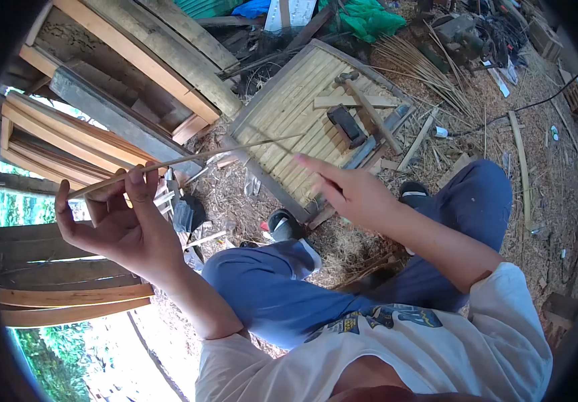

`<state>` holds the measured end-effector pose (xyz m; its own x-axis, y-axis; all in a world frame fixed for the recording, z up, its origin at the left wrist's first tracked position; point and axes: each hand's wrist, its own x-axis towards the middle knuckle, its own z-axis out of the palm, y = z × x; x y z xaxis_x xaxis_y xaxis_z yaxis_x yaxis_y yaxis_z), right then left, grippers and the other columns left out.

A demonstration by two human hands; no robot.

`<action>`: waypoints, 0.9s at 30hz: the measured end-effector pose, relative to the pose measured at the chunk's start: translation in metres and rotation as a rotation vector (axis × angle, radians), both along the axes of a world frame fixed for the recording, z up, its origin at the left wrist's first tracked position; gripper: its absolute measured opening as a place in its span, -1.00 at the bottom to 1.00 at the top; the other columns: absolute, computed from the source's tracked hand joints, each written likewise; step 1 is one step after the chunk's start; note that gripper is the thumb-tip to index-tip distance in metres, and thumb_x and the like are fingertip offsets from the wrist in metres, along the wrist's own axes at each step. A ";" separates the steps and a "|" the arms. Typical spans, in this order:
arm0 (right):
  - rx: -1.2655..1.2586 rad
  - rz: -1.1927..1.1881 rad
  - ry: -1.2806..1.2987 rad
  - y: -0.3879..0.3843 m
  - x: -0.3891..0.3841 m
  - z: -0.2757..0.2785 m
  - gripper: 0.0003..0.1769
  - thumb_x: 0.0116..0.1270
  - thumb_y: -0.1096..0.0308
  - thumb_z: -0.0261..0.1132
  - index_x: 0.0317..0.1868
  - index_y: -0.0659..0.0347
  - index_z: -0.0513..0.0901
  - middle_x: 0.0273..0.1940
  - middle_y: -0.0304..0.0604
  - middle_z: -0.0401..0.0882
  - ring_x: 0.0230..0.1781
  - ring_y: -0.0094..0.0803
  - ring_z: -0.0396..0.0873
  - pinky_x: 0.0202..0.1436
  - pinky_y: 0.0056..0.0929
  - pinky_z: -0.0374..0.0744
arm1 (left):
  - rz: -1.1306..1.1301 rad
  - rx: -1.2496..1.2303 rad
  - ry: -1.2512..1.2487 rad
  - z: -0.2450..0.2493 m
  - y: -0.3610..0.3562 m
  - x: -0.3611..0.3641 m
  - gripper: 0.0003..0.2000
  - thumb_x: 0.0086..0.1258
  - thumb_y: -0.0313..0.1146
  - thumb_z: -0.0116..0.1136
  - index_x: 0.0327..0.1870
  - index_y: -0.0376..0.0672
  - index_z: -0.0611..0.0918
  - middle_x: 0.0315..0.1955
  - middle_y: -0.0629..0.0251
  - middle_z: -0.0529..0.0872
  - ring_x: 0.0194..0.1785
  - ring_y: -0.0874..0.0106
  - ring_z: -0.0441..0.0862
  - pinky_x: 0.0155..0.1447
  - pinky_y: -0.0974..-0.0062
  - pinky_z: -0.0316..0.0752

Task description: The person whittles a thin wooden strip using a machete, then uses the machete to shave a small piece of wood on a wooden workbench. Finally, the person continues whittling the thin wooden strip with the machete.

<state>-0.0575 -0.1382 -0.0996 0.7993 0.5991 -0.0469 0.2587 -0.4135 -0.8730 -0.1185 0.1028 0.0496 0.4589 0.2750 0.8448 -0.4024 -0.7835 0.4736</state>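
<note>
My left hand (118,221), palm up, pinches a long thin wooden strip (195,157) between its thumb and fingers. The strip slants up to the right, its far end over a low slatted wooden panel (279,110). Close to that far end is my right hand (349,191), index finger stretched out, the other fingers partly smeared by motion. Nothing shows in its grip, and it appears apart from the strip. On the panel lie a hammer (373,114) with a wooden handle, a dark block-like object (346,127) and a short flat slat (352,102).
Wooden frames (68,137) and long boards (162,53) stand at the left. Several thin sticks (423,67) lie beyond the panel, near a green sheet (369,20). Shavings and offcuts cover the ground, and a dark cable (530,106) crosses it at right. My legs (269,285) flank the near side.
</note>
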 end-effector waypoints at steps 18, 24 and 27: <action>0.061 -0.058 0.023 -0.004 0.021 -0.046 -0.41 0.63 0.33 0.08 0.60 -0.27 0.37 -0.33 0.06 0.62 -0.55 -0.30 0.50 -0.29 -0.29 0.56 | -0.031 -0.002 0.004 0.001 0.015 0.004 -0.27 0.50 -0.65 0.21 0.56 0.01 0.11 -0.10 0.12 0.64 -0.06 0.39 0.76 0.04 0.28 0.89; 0.014 -0.091 0.106 0.000 0.016 -0.040 -0.41 0.64 0.32 0.06 0.60 -0.33 0.36 -0.10 0.04 0.75 -0.49 -0.24 0.58 -0.20 -0.20 0.60 | -0.021 -0.006 0.014 0.003 0.010 0.004 -0.27 0.50 -0.65 0.21 0.56 0.01 0.10 -0.08 0.08 0.63 -0.08 0.36 0.77 0.04 0.28 0.89; 0.008 -0.153 0.054 0.000 0.025 -0.070 -0.41 0.63 0.28 0.08 0.60 -0.34 0.35 -0.26 0.07 0.70 -0.39 -0.08 0.66 -0.12 -0.10 0.62 | -0.019 0.055 0.019 0.003 0.019 0.003 -0.27 0.50 -0.65 0.21 0.57 -0.02 0.09 -0.13 0.10 0.65 -0.10 0.38 0.77 0.01 0.30 0.90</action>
<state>-0.0324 -0.1377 -0.1693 0.8775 0.4714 -0.0882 0.1459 -0.4375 -0.8873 -0.1155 0.1216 0.0526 0.4800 0.2194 0.8494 -0.4087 -0.8008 0.4379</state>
